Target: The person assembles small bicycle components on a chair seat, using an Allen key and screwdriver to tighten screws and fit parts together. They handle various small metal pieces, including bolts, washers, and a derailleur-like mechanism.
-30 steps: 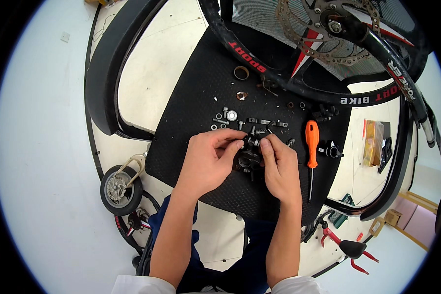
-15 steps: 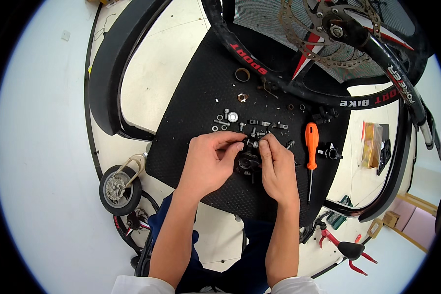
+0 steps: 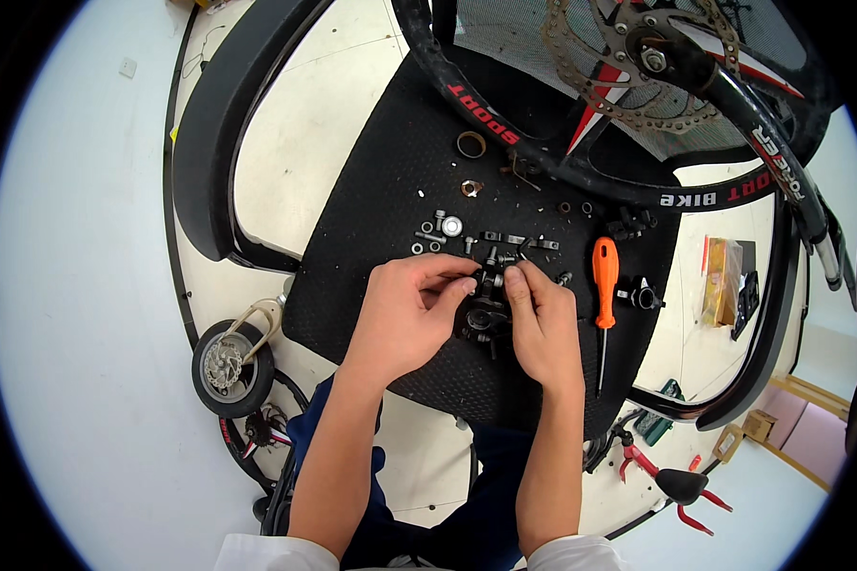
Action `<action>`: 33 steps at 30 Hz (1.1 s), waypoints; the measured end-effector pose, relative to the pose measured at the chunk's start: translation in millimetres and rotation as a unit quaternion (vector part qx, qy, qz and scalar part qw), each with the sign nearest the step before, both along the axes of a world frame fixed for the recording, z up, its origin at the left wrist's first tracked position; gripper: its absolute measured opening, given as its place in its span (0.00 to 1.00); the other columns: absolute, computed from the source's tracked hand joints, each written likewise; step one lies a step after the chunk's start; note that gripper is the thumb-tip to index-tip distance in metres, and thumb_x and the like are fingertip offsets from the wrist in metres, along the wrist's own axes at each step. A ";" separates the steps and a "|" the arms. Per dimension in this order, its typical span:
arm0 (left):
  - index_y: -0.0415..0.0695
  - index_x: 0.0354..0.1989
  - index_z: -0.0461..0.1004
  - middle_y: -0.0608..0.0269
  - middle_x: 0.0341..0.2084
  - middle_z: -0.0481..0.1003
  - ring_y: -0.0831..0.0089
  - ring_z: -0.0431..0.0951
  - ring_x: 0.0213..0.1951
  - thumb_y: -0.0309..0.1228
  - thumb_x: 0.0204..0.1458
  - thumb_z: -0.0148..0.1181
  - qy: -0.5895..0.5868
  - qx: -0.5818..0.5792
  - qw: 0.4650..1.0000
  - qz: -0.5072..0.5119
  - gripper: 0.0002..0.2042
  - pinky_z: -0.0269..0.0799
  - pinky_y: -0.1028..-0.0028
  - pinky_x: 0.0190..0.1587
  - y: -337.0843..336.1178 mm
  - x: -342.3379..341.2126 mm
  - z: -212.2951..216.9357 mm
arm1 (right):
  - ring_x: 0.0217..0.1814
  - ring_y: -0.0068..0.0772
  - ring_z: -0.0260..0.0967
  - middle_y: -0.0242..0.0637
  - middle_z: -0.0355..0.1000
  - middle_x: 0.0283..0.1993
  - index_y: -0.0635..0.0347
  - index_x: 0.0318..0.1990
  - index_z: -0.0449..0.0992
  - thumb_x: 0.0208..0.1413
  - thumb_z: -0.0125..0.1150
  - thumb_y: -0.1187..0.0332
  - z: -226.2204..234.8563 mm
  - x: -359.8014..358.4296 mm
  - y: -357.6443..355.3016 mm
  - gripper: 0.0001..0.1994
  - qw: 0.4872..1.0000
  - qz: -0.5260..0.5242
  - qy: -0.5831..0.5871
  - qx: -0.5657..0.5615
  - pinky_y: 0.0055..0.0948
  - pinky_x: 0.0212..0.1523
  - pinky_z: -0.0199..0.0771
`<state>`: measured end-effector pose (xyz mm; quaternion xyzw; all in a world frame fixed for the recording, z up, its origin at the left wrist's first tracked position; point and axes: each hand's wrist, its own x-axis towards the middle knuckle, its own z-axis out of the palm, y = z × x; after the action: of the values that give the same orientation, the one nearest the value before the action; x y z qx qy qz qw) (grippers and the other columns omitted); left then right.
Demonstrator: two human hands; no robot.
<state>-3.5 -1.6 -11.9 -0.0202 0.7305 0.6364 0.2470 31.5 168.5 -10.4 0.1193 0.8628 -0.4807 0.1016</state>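
Observation:
Between my hands, just above the black chair seat (image 3: 352,276), is a small black metal part with a round body and bolts, which looks like a bicycle brake caliper (image 3: 486,317). My left hand (image 3: 411,309) pinches at its left side, thumb against bent fingers, with a tiny pale piece showing at the thumb tip. On the other side my right hand (image 3: 543,319) closes thumb and forefinger on its upper right edge. A thin, dark bent piece (image 3: 525,249) sticks up by the right fingertips. My fingers hide part of the caliper.
An orange-handled screwdriver (image 3: 605,281) lies right of my right hand. Bolts, washers and a round silver piece (image 3: 452,227) sit beyond my left hand. A black clamp (image 3: 644,294) rests at the right. A wheel (image 3: 581,176) with a rusty brake disc leans over the seat's far side.
My right hand has shifted slightly to the right, and more of the caliper shows between my hands. My left hand stays nearly still.

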 end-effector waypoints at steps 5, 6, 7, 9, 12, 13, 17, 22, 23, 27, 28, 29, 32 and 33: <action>0.31 0.47 0.79 0.55 0.35 0.83 0.80 0.81 0.36 0.17 0.58 0.58 -0.013 -0.001 1.000 0.007 0.10 0.77 0.81 0.40 1.4 -0.4 -0.9 | 0.31 0.53 0.71 0.48 0.72 0.29 0.64 0.41 0.70 0.67 0.52 0.68 -0.1 5.5 9.3 0.08 0.997 0.006 0.002 -0.074 0.39 0.35 0.70; 0.31 0.47 0.79 0.55 0.35 0.83 0.80 0.81 0.36 0.17 0.58 0.58 -0.010 -0.005 1.000 0.007 0.10 0.77 0.81 0.40 2.4 -0.3 0.3 | 0.32 0.53 0.72 0.48 0.72 0.29 0.64 0.42 0.69 0.67 0.52 0.68 -0.2 5.2 8.3 0.07 0.998 0.012 0.015 -0.060 0.40 0.36 0.70; 0.31 0.47 0.79 0.55 0.35 0.83 0.80 0.81 0.36 0.17 0.58 0.58 -0.007 -0.008 1.000 0.007 0.10 0.77 0.81 0.40 2.9 -0.1 0.9 | 0.32 0.54 0.72 0.48 0.72 0.30 0.64 0.42 0.69 0.67 0.52 0.69 -0.3 4.5 6.4 0.07 0.998 0.019 0.028 -0.046 0.40 0.36 0.70; 0.31 0.47 0.79 0.55 0.35 0.83 0.79 0.81 0.36 0.17 0.57 0.59 -0.008 -0.010 1.000 0.016 0.10 0.78 0.81 0.40 3.0 1.1 -3.4 | 0.34 0.54 0.72 0.49 0.72 0.30 0.64 0.43 0.69 0.67 0.51 0.69 1.5 3.8 3.9 0.07 0.999 0.028 0.036 -0.025 0.40 0.37 0.70; 0.31 0.46 0.80 0.55 0.34 0.83 0.79 0.81 0.35 0.16 0.57 0.59 0.001 -0.021 1.000 0.023 0.10 0.78 0.80 0.39 3.3 2.1 -5.8 | 0.35 0.56 0.72 0.51 0.71 0.31 0.64 0.42 0.69 0.67 0.51 0.69 5.8 3.4 2.1 0.07 0.999 0.033 0.027 -0.006 0.41 0.38 0.70; 0.31 0.46 0.80 0.55 0.34 0.83 0.79 0.81 0.35 0.16 0.56 0.60 0.006 -0.026 0.999 0.025 0.10 0.78 0.80 0.39 3.5 2.0 -5.5 | 0.35 0.56 0.72 0.51 0.71 0.31 0.64 0.42 0.69 0.67 0.50 0.69 5.7 3.2 1.3 0.07 0.999 0.032 0.027 -0.003 0.41 0.38 0.70; 0.31 0.45 0.80 0.56 0.32 0.83 0.79 0.82 0.34 0.16 0.56 0.60 0.007 -0.026 0.999 0.039 0.10 0.79 0.80 0.38 3.2 3.0 -1.3 | 0.33 0.55 0.71 0.52 0.71 0.30 0.64 0.41 0.69 0.67 0.50 0.68 1.7 3.6 -0.6 0.08 0.999 0.016 0.009 -0.030 0.41 0.37 0.69; 0.34 0.44 0.80 0.53 0.30 0.82 0.75 0.82 0.30 0.19 0.54 0.63 0.008 0.000 0.999 0.035 0.10 0.77 0.76 0.33 4.5 3.0 -3.8 | 0.29 0.50 0.69 0.51 0.70 0.27 0.67 0.37 0.71 0.66 0.52 0.66 4.2 4.0 4.3 0.11 0.998 -0.010 -0.023 -0.064 0.38 0.34 0.68; 0.34 0.45 0.78 0.54 0.31 0.82 0.75 0.82 0.31 0.20 0.54 0.64 0.010 0.013 1.000 0.025 0.10 0.77 0.76 0.34 5.8 2.7 -2.9 | 0.29 0.49 0.69 0.50 0.70 0.26 0.67 0.36 0.71 0.65 0.53 0.66 4.8 3.1 5.6 0.11 0.997 -0.011 -0.023 -0.068 0.37 0.34 0.68; 0.36 0.44 0.69 0.56 0.35 0.79 0.75 0.79 0.35 0.25 0.56 0.65 0.002 0.037 0.999 -0.023 0.13 0.76 0.74 0.38 12.3 4.8 0.2 | 0.27 0.37 0.70 0.46 0.72 0.25 0.68 0.35 0.75 0.60 0.60 0.67 6.9 7.7 20.6 0.10 0.994 -0.058 0.096 -0.007 0.30 0.32 0.69; 0.36 0.44 0.69 0.56 0.35 0.79 0.75 0.79 0.34 0.26 0.56 0.65 0.000 0.039 0.999 -0.027 0.13 0.76 0.74 0.37 13.0 4.8 -0.3 | 0.27 0.32 0.69 0.43 0.72 0.26 0.67 0.35 0.75 0.60 0.62 0.68 10.1 8.8 29.6 0.09 0.985 -0.129 0.107 0.032 0.28 0.31 0.68; 0.36 0.44 0.69 0.56 0.35 0.78 0.75 0.79 0.34 0.27 0.57 0.65 -0.001 0.040 0.999 -0.030 0.12 0.76 0.74 0.37 13.7 4.2 -0.4 | 0.26 0.28 0.68 0.40 0.73 0.26 0.67 0.36 0.76 0.59 0.63 0.69 12.9 9.3 39.8 0.08 0.970 -0.198 0.118 0.070 0.26 0.30 0.68; 0.35 0.43 0.69 0.56 0.34 0.78 0.75 0.79 0.34 0.27 0.58 0.64 0.000 0.013 0.999 -0.035 0.12 0.76 0.75 0.36 10.5 2.9 2.5 | 0.25 0.22 0.65 0.35 0.74 0.29 0.67 0.39 0.77 0.57 0.66 0.72 1.2 14.9 65.6 0.08 0.946 -0.227 0.128 0.194 0.24 0.27 0.67; 0.35 0.43 0.69 0.56 0.34 0.77 0.75 0.79 0.34 0.27 0.58 0.64 0.000 0.003 0.999 -0.035 0.12 0.76 0.75 0.36 9.5 2.4 3.0 | 0.24 0.23 0.65 0.35 0.74 0.29 0.67 0.39 0.77 0.56 0.66 0.72 0.2 16.5 66.5 0.08 0.949 -0.229 0.127 0.178 0.24 0.27 0.66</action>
<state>-1.1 7.8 -9.0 0.0061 0.7291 0.6292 0.2691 48.1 235.1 -10.3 0.2679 0.8895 -0.3411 -0.1441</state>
